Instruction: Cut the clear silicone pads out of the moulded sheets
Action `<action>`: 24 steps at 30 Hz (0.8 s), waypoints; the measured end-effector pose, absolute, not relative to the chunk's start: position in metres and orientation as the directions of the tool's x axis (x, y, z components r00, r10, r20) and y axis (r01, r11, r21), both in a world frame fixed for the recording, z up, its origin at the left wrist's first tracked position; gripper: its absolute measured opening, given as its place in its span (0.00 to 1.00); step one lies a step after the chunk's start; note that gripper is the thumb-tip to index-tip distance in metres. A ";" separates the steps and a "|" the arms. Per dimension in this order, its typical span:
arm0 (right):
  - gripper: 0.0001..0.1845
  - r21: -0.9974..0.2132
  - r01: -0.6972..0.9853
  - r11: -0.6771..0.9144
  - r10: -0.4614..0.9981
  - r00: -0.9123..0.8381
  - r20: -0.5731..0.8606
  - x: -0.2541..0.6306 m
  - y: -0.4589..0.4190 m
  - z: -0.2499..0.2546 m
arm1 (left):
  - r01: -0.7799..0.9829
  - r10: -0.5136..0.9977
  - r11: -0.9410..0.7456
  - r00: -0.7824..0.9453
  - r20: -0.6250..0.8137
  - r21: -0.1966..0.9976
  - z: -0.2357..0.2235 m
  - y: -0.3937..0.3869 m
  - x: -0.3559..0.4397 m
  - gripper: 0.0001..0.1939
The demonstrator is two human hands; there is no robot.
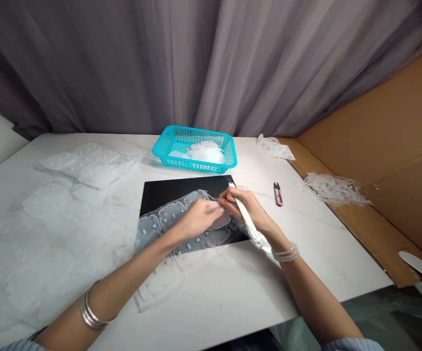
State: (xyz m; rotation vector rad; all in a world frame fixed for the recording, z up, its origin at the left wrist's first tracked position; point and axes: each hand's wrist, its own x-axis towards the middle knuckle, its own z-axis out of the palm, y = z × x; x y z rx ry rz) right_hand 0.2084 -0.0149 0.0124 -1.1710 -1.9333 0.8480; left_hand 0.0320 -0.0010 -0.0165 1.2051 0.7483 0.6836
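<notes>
A translucent silicone sheet (167,229) with moulded pad shapes lies across a black mat (167,192) in the middle of the white table. My left hand (198,219) presses on the sheet, its fingers pinched on a small piece of it. My right hand (249,207) is closed round a white pen-like tool (246,218), whose tip meets the sheet just beside the left fingertips.
A teal basket (167,146) with translucent pieces stands behind the mat. Many more translucent sheets (86,165) cover the table's left side. Pink thread snips (278,194) lie to the right. White trimmings (330,187) and a brown cardboard wall (386,170) are at the right.
</notes>
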 end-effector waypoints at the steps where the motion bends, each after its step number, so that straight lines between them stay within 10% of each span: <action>1: 0.16 -0.817 0.424 0.390 0.907 -0.329 0.262 0.208 -0.015 0.011 | -0.074 0.813 0.218 0.566 -0.139 0.973 -0.017 -0.001 0.032 0.11; 16: 0.12 -0.779 0.524 0.346 0.908 0.024 0.419 0.251 0.004 -0.020 | -0.401 0.973 0.217 0.161 -0.165 0.890 -0.019 0.007 0.023 0.13; 24: 0.15 -0.788 0.573 0.226 0.904 0.178 0.389 0.240 0.001 -0.007 | -0.491 0.910 0.334 0.392 -0.138 0.805 -0.004 0.006 0.019 0.16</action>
